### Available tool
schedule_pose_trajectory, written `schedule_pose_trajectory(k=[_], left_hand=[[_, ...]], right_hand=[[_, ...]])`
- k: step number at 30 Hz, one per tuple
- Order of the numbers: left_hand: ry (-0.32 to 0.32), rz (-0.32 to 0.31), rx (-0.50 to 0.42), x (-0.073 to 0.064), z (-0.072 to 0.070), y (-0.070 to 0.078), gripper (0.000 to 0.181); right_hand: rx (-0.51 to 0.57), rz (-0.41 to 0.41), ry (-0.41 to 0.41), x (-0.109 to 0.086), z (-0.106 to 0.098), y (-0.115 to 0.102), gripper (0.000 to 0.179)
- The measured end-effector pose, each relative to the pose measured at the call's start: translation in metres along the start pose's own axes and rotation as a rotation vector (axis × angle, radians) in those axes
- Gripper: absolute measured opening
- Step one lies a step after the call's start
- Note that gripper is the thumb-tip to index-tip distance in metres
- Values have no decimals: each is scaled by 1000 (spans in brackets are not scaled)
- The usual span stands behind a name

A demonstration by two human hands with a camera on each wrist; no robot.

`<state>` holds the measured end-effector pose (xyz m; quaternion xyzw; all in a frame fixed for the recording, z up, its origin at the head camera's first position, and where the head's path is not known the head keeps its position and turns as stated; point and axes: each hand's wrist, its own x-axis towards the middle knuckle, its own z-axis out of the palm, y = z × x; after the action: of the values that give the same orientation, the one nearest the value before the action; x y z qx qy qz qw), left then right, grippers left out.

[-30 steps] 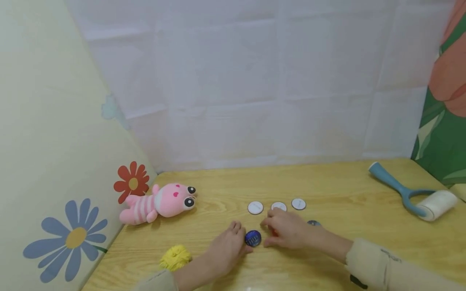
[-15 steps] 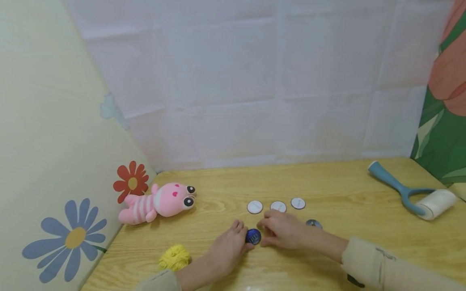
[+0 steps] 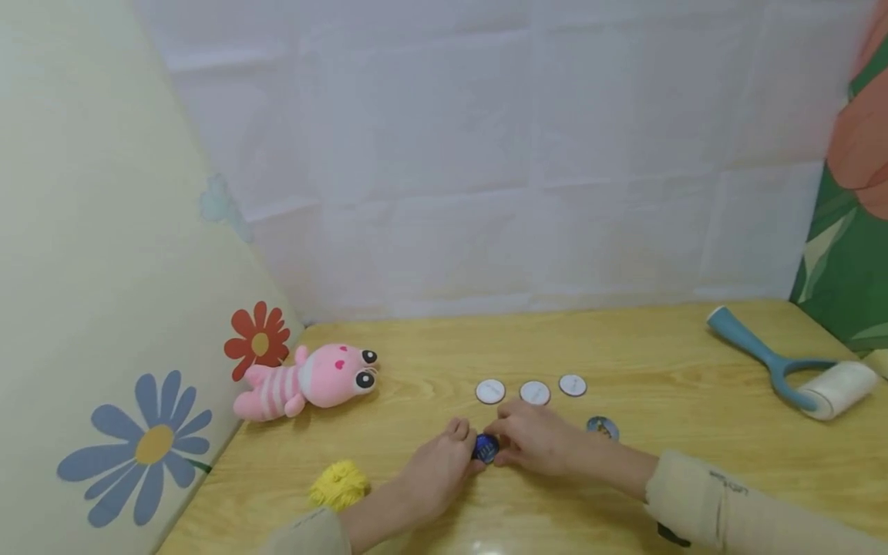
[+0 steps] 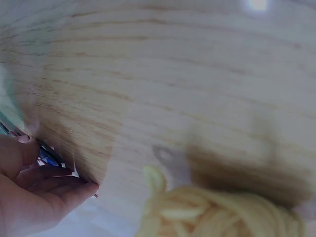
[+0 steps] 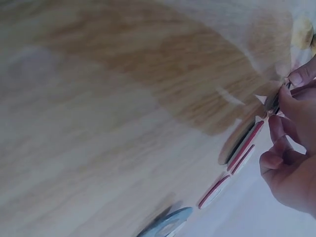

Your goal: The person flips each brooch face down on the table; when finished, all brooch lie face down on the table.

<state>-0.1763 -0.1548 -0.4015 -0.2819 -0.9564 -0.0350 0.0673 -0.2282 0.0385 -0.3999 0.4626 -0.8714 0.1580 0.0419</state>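
Note:
A small round disc [image 3: 486, 448] with a glossy dark blue printed face stands between my two hands at the middle front of the table. My left hand [image 3: 440, 470] pinches its left edge with thumb and fingers. From the other side, thumb and fingertips of my right hand [image 3: 537, 439] grip its right edge. The fingers hide most of the disc in both wrist views. Just beyond my right hand lie three white-faced discs [image 3: 535, 393] in a loose row. Another disc [image 3: 603, 428] with a bluish picture lies behind my right forearm.
A yellow yarn ball [image 3: 340, 485] sits beside my left forearm. At the back left, a pink striped plush toy [image 3: 333, 375] lies against the flowered side panel. A lint roller [image 3: 745, 339] with a blue handle is at the far right. White cloth [image 3: 520, 193] hangs behind the table.
My right hand has moved left, closing the gap to the blue disc, and its fingers now meet the edge. The left hand stays by the disc. The view has shifted slightly.

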Motion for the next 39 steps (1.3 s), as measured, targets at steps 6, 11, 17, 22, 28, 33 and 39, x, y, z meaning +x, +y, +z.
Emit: schedule_pose_trajectory(k=[6, 11, 17, 22, 28, 33, 39], left_hand=[[-20, -25, 10, 2, -1, -1, 39], [-37, -43, -7, 2, -3, -2, 41], [-55, -40, 20, 1, 0, -3, 44], [-58, -46, 38, -1, 1, -2, 44], [-69, -34, 74, -3, -2, -1, 41], [-29, -38, 59, -4, 0, -1, 38], [-13, -52, 45, -3, 1, -2, 38]], right_hand=[[-11, 17, 8, 1, 0, -1, 35], [7, 32, 18, 3, 0, 0, 28], [21, 74, -30, 6, -1, 0, 24], [-81, 19, -12, 5, 1, -1, 27], [-350, -141, 95, 2, 9, 0, 25], [-375, -190, 225, 1, 14, 1, 17], [-346, -200, 293, 0, 16, 2, 14]])
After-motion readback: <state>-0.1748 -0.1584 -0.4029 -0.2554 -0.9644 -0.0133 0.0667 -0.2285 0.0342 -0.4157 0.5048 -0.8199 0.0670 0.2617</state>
